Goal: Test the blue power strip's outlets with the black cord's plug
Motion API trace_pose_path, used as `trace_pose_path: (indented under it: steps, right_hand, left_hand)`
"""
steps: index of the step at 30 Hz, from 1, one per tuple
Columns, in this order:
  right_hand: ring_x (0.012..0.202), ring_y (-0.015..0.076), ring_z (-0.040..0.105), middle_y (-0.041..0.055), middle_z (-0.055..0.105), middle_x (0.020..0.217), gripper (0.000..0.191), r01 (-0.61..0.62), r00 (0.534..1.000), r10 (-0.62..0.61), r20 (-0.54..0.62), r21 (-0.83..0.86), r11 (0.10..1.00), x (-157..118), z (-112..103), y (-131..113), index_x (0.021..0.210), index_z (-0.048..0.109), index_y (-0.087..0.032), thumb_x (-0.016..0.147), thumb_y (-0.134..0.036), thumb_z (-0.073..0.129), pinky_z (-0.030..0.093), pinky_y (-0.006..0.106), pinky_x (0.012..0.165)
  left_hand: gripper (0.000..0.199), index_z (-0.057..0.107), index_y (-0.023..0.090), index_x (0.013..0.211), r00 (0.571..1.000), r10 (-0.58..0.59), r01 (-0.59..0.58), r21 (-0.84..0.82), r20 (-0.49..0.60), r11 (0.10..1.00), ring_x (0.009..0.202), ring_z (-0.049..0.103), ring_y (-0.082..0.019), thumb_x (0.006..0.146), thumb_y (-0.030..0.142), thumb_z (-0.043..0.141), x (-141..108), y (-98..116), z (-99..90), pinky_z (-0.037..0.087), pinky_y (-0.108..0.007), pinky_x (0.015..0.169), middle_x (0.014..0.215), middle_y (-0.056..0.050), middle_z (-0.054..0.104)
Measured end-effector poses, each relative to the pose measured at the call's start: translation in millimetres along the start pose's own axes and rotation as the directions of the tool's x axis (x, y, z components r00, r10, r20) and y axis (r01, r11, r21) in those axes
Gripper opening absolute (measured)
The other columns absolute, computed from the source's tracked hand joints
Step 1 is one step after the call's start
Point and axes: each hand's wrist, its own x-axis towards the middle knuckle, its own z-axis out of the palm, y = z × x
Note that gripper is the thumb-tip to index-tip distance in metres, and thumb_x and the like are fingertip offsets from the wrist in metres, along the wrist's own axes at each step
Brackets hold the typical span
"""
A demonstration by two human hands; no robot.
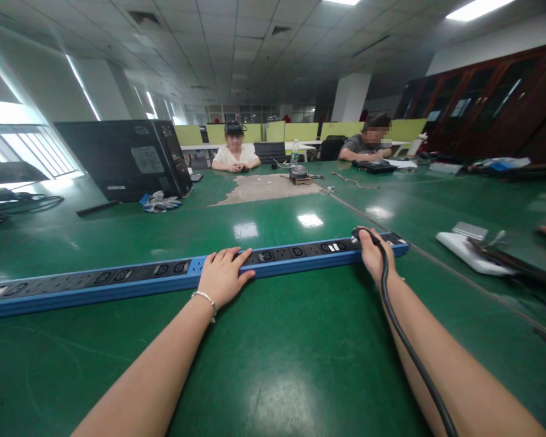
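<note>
A long blue power strip [148,276] with black sockets lies across the green table, from the left edge of the view to right of centre. My left hand [225,276] rests on its middle, fingers spread over the top and the thumb along the near side. Near the strip's right end, my right hand [374,252] grips the black plug end of a cable [403,340] over the sockets. The cable runs down along my right forearm. Whether the plug sits in a socket is hidden by the fingers.
A black computer case [127,158] stands at the back left, with gloves [160,202] beside it. Two people sit across the green table [273,328]. A bottle [295,152] and a round device [299,175] stand at the back. A white object [471,252] lies at right.
</note>
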Motion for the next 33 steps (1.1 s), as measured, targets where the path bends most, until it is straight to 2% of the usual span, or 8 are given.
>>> trace_pose_path:
  steps: [1, 3, 5, 13, 18, 22, 25, 33]
  right_hand:
    - [0.117, 0.0279, 0.050, 0.0118, 0.063, 0.115, 0.051, -0.062, 0.998, 0.063, 0.029, -0.029, 0.998, 3, -3, 9, 0.105, 0.067, -0.018, 0.087, -0.050, 0.031, 0.036, 0.044, 0.100]
    - [0.120, 0.0290, 0.048, 0.0108, 0.063, 0.116, 0.046, -0.105, 0.990, 0.110, 0.083, -0.069, 0.992, 8, -7, 21, 0.105, 0.068, -0.020, 0.086, -0.047, 0.035, 0.034, 0.045, 0.101]
    - [0.121, 0.0291, 0.047, 0.0094, 0.063, 0.117, 0.043, -0.092, 0.988, 0.103, 0.119, -0.092, 0.992, 10, -6, 25, 0.106, 0.067, -0.022, 0.085, -0.046, 0.037, 0.033, 0.046, 0.102]
    - [0.110, 0.0296, 0.055, 0.0093, 0.066, 0.110, 0.043, -0.047, 0.989, 0.067, 0.134, -0.150, 0.988, 14, -5, 21, 0.105, 0.068, -0.023, 0.083, -0.048, 0.041, 0.040, 0.044, 0.095]
    - [0.102, 0.0279, 0.059, 0.0090, 0.068, 0.103, 0.045, -0.003, 0.989, 0.033, 0.146, -0.206, 0.979, 11, -8, 8, 0.102, 0.069, -0.022, 0.084, -0.047, 0.037, 0.041, 0.043, 0.093]
    - [0.103, 0.0289, 0.059, 0.0091, 0.067, 0.105, 0.042, -0.015, 0.988, 0.058, 0.146, -0.277, 0.961, 8, -9, 0, 0.103, 0.068, -0.022, 0.083, -0.045, 0.038, 0.037, 0.047, 0.097]
    - [0.104, 0.0298, 0.058, 0.0096, 0.067, 0.106, 0.044, -0.023, 0.982, 0.078, 0.174, -0.296, 0.955, 9, -9, 3, 0.102, 0.068, -0.022, 0.084, -0.045, 0.035, 0.033, 0.049, 0.099]
    - [0.102, 0.0281, 0.059, 0.0079, 0.069, 0.101, 0.044, -0.008, 0.981, 0.054, 0.185, -0.240, 0.971, 14, -6, 18, 0.099, 0.069, -0.023, 0.083, -0.048, 0.036, 0.037, 0.046, 0.096]
  left_hand:
    - [0.051, 0.042, 0.033, 0.132, 1.000, 0.002, -0.002, 0.000, -0.002, 1.000, 0.121, 0.044, -0.025, 0.085, 0.052, 0.043, 0, 0, 0.2, 0.031, -0.043, 0.100, 0.133, -0.004, 0.051]
    - [0.051, 0.042, 0.033, 0.132, 1.000, 0.003, -0.003, 0.002, -0.004, 1.000, 0.121, 0.044, -0.025, 0.085, 0.052, 0.043, 0, 0, 0.2, 0.032, -0.043, 0.099, 0.133, -0.004, 0.051]
    - [0.051, 0.042, 0.033, 0.132, 1.000, 0.003, -0.003, 0.005, -0.003, 1.000, 0.120, 0.045, -0.025, 0.085, 0.052, 0.043, 0, 0, -0.2, 0.032, -0.043, 0.099, 0.133, -0.004, 0.051]
    - [0.051, 0.042, 0.033, 0.132, 1.000, -0.003, 0.003, -0.003, 0.009, 1.000, 0.121, 0.044, -0.025, 0.085, 0.053, 0.041, 0, 0, -1.4, 0.031, -0.043, 0.100, 0.134, -0.004, 0.050]
    - [0.051, 0.042, 0.034, 0.132, 1.000, -0.006, 0.006, -0.004, 0.012, 1.000, 0.121, 0.044, -0.025, 0.085, 0.053, 0.042, 0, 0, -0.4, 0.030, -0.043, 0.100, 0.134, -0.004, 0.050]
    - [0.051, 0.042, 0.033, 0.132, 1.000, 0.001, -0.001, -0.004, 0.003, 1.000, 0.121, 0.043, -0.025, 0.085, 0.053, 0.042, 0, 0, -0.2, 0.031, -0.044, 0.100, 0.133, -0.004, 0.050]
    - [0.051, 0.041, 0.034, 0.132, 1.000, -0.003, 0.003, -0.009, 0.006, 1.000, 0.121, 0.043, -0.025, 0.085, 0.053, 0.042, 0, 1, -0.3, 0.030, -0.044, 0.100, 0.134, -0.004, 0.050]
    - [0.052, 0.041, 0.034, 0.132, 1.000, -0.008, 0.008, -0.002, 0.010, 1.000, 0.121, 0.044, -0.025, 0.085, 0.053, 0.043, 0, 0, 0.4, 0.031, -0.044, 0.100, 0.134, -0.004, 0.050]
